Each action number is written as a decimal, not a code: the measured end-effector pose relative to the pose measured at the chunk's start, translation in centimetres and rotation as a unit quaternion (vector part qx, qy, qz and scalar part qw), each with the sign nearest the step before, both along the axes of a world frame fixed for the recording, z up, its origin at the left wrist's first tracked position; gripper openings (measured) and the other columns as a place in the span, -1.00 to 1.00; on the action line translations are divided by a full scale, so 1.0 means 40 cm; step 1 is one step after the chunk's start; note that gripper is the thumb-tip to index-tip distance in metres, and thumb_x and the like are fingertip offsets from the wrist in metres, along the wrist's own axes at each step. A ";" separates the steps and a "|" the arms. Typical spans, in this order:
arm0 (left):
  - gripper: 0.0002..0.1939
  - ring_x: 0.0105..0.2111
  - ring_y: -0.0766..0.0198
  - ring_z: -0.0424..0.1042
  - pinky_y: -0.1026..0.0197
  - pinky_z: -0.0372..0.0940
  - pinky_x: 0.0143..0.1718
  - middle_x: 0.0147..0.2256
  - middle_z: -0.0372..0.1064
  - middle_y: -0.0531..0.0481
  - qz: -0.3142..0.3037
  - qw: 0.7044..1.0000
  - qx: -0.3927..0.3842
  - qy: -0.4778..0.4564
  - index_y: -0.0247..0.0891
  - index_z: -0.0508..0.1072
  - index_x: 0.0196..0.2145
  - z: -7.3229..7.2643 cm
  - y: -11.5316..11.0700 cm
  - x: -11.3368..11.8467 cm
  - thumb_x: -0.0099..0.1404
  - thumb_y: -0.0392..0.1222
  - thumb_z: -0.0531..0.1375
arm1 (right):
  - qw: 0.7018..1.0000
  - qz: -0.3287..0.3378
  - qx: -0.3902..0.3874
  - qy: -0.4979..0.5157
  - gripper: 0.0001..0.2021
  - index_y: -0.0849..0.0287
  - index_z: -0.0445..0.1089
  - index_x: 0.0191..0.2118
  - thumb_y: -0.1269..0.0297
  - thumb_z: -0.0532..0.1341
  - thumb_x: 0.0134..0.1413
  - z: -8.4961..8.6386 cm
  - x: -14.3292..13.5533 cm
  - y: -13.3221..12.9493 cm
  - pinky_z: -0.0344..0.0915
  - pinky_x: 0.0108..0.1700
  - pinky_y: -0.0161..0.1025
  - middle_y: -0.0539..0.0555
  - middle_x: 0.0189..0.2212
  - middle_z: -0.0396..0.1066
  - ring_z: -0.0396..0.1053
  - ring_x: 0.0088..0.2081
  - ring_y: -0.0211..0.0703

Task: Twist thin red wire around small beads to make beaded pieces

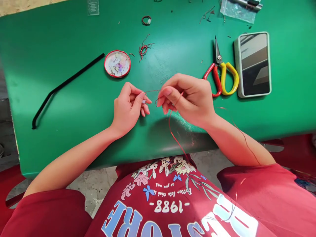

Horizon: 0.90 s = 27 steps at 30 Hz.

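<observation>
Near the table's front edge, my left hand [129,107] pinches a small pale bead [144,101] with thin cord around it between thumb and index finger. To its right, my right hand [189,97] has thumb and fingers closed on the red cord [152,91]. A short stretch of that cord runs between both hands, and a dark loop shows by the right fingertips. One long red strand hangs from my right hand towards the shirt. Another thin strand lies over the right forearm.
Behind my left hand lies a red-rimmed lid [105,67] with small beads. Red-and-yellow scissors [219,59] and a phone [255,65] are at the right. A black bent rod [66,86] lies left. Knotted cord [143,49], a ring-shaped piece [146,20] and a plastic bag [238,13] sit farther back.
</observation>
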State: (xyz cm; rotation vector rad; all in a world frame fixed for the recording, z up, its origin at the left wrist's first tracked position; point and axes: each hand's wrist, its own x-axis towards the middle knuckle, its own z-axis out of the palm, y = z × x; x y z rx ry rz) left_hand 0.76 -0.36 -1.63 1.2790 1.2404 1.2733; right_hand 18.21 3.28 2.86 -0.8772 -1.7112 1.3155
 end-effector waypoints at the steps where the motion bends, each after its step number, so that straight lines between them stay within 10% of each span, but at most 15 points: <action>1: -0.69 -0.64 0.47 0.42 0.37 0.28 -0.64 -0.47 0.48 0.14 0.000 1.000 0.004 0.000 -0.17 0.23 -0.31 -0.002 0.001 0.000 0.38 0.06 0.22 | 1.000 0.011 -0.016 0.012 -0.65 0.15 0.35 -0.38 -0.04 0.25 0.26 0.000 -0.002 0.000 0.28 -0.55 -0.41 -0.05 -0.51 0.49 0.40 -0.57 -0.40; 8: -0.68 -0.65 0.46 0.43 0.37 0.26 -0.67 -0.50 0.46 0.16 -0.003 1.000 0.015 -0.005 -0.16 0.24 -0.32 0.000 0.000 0.001 0.37 0.08 0.23 | 0.995 0.053 -0.018 0.088 -0.83 0.12 0.27 -0.34 0.29 0.28 0.21 -0.038 -0.010 -0.003 0.43 -0.47 -0.39 -0.02 -0.42 0.56 0.58 -0.39 -0.29; 27: -0.76 -0.70 0.52 0.37 0.43 0.25 -0.68 -0.57 0.40 0.24 -0.028 0.996 0.071 -0.038 -0.17 0.24 -0.30 -0.016 0.006 -0.001 0.44 -0.01 0.18 | 0.996 -0.001 0.028 0.090 -0.74 0.12 0.27 -0.41 0.20 0.35 0.18 -0.069 -0.018 0.000 0.51 -0.39 -0.35 -0.01 -0.35 0.60 0.59 -0.34 -0.27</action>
